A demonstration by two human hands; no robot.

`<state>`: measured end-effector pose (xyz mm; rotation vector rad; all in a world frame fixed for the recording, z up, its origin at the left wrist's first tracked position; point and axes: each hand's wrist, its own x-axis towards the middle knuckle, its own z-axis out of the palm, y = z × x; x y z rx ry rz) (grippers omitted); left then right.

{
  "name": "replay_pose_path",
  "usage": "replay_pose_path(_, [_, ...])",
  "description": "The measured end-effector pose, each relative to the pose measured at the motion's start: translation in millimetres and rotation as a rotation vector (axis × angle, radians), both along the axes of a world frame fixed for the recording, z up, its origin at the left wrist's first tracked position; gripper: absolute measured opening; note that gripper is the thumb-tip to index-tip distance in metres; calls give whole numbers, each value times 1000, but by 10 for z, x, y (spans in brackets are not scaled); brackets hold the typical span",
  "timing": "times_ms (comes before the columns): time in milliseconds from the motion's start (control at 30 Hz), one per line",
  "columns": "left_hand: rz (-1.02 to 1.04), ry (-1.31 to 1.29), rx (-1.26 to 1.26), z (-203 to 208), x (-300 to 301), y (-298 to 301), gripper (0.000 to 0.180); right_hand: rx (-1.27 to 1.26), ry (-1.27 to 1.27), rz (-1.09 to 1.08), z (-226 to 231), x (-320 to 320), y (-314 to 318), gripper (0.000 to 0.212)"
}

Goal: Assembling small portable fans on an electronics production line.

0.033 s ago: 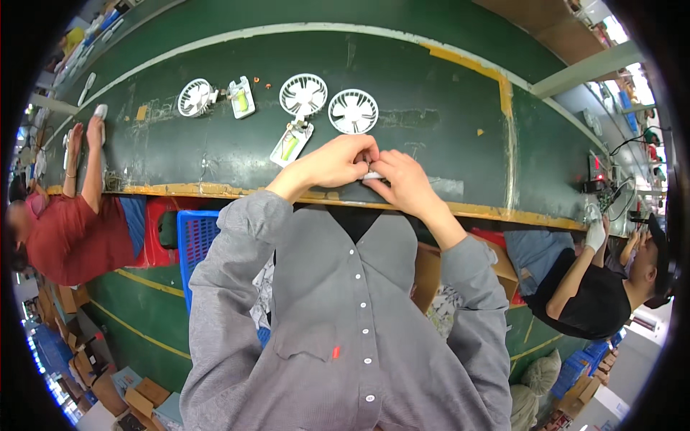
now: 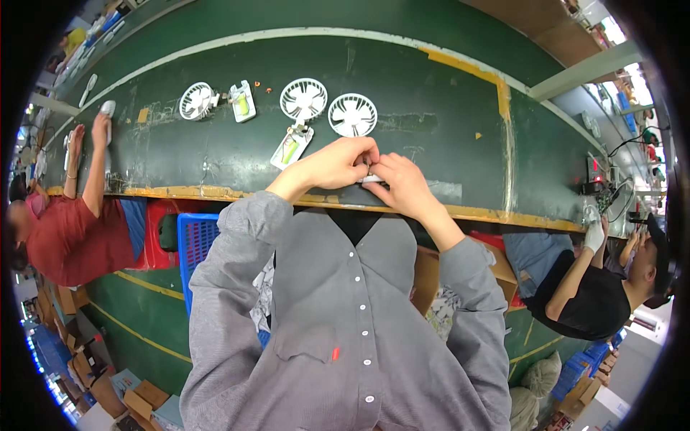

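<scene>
My left hand [image 2: 346, 156] and my right hand [image 2: 404, 181] meet close to the front edge of the bench, fingers bent inward. Between them shows a white plastic handle piece [image 2: 371, 179], mostly covered by my fingers. My left fingertips pinch at something small and dark over it that I cannot make out. Just beyond my hands lies a round white fan head [image 2: 352, 115]; whether it joins the piece is hidden. Left of it rests another fan head [image 2: 303, 100], attached to an opened handle [image 2: 292, 146] with a green battery inside.
Farther left lie a third fan head [image 2: 197, 101] and an opened handle with a green battery [image 2: 243, 101], near small orange bits [image 2: 269, 90]. A co-worker in red [image 2: 72, 237] handles a white piece at left; another in black [image 2: 593, 294] sits right. A blue basket [image 2: 195, 248] stands beside me.
The whole bench appears slightly lower in the picture. At the left, the co-worker's hand with the white piece has shifted a little to the right. My hands keep their hold.
</scene>
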<state>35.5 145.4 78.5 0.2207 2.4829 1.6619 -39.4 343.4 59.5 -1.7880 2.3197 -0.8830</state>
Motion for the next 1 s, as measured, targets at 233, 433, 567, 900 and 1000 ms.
replay_pose_path(233, [-47, -62, 133, 200, 25, 22, 19, 113, -992, -118, 403, 63, 127, 23])
replay_pose_path(433, [-166, -209, 509, 347, 199, 222, 15, -4, -1503, -10, 266, 281, 484, 26])
replay_pose_path(567, [31, -257, 417, 658, 564, 537, 15, -197, -1711, 91, 409, 670, 679, 23])
replay_pose_path(900, [-124, 366, 130, 679, 952, 988, 35, -143, -1662, -83, 696, 1086, 1206, 25])
replay_pose_path(1000, [-119, 312, 110, 754, 1027, 1042, 41, -88, -1618, -59, 735, 1132, 1255, 22])
